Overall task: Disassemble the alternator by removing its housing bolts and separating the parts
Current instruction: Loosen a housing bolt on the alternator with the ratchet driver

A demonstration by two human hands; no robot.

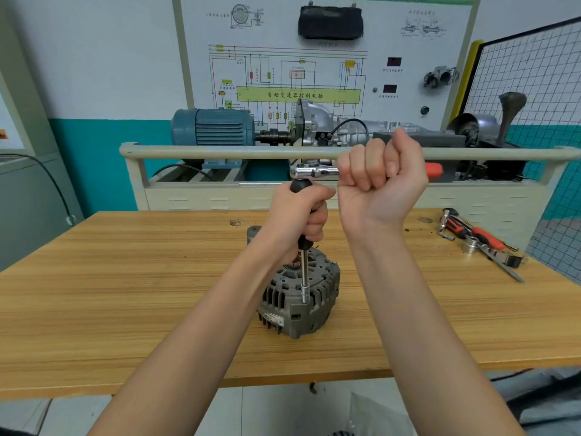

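A grey alternator (298, 297) stands on the wooden workbench (125, 294) near its middle. My left hand (298, 215) grips the black handle of a socket driver (304, 278) held upright, its chrome socket set on a bolt at the alternator's housing rim. My right hand (377, 177) is raised above and to the right, gripping a chrome ratchet wrench (314, 171) with a red handle end; the wrench lies level, with its head just above the driver's handle top.
Loose sockets, red-handled tools and a file (481, 243) lie at the bench's right end. Behind the bench stands a training rig with a rail (220, 151), a blue motor (213, 127) and a gearbox. A wire-grid panel (534, 64) stands at right.
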